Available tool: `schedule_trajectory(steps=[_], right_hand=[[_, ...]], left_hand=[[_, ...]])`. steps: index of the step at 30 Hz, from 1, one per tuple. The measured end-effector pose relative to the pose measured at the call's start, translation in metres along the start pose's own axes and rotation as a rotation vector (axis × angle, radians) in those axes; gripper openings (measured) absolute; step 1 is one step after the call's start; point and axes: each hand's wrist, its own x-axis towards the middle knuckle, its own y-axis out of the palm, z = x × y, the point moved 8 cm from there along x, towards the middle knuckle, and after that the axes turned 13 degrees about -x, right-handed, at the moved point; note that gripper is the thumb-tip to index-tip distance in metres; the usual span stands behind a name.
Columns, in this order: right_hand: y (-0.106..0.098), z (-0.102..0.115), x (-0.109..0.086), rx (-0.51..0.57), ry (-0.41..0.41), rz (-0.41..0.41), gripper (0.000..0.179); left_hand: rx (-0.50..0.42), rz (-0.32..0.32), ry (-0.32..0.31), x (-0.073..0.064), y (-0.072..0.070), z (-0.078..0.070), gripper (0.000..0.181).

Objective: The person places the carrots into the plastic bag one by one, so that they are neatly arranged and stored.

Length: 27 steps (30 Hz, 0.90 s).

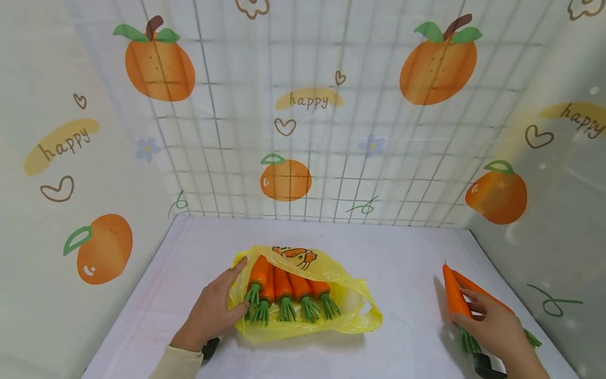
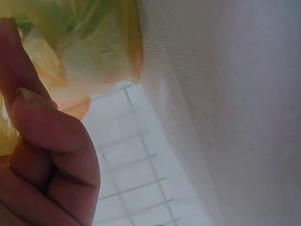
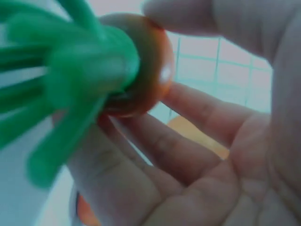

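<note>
A yellow plastic bag (image 1: 345, 272) lies on its side on the table, its mouth towards me. Inside, several orange carrots (image 1: 283, 284) with green stem tops sit side by side. My left hand (image 1: 208, 310) grips the bag's left edge between thumb and fingers; the left wrist view shows yellow film (image 2: 103, 52) beside curled fingers. Over at the right, my right hand (image 1: 494, 323) holds a carrot (image 1: 454, 295) with its tip pointing away. In the right wrist view, thumb and fingers surround that carrot's top (image 3: 162, 66). Another carrot (image 1: 475, 286) lies behind it, partly hidden by the hand.
The white tabletop (image 1: 402, 279) runs back to a white grid-patterned cloth wall (image 1: 227, 158) with printed oranges. Similar cloth walls stand at the left and right. A black device (image 1: 487, 366) is at the right wrist, another (image 1: 210, 348) at the left.
</note>
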Motion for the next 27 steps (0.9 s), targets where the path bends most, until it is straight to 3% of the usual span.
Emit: schedule_trajectory(steps=[5, 12, 19, 27], right_hand=[[0.004, 0.015, -0.003, 0.116, -0.021, -0.022, 0.085], [0.011, 0.031, -0.005, 0.281, 0.044, 0.085, 0.090], [0.006, 0.053, -0.011, 0.390, 0.014, 0.060, 0.081], [0.008, 0.073, -0.016, 0.473, 0.010, 0.108, 0.076]], left_hand=[[0.001, -0.005, 0.017, 0.000, 0.001, 0.001, 0.094], [0.000, 0.021, 0.019, 0.001, 0.002, 0.000, 0.093], [0.000, 0.021, 0.005, 0.001, 0.001, 0.000, 0.093], [0.002, 0.017, -0.001, 0.001, 0.002, 0.001, 0.094]])
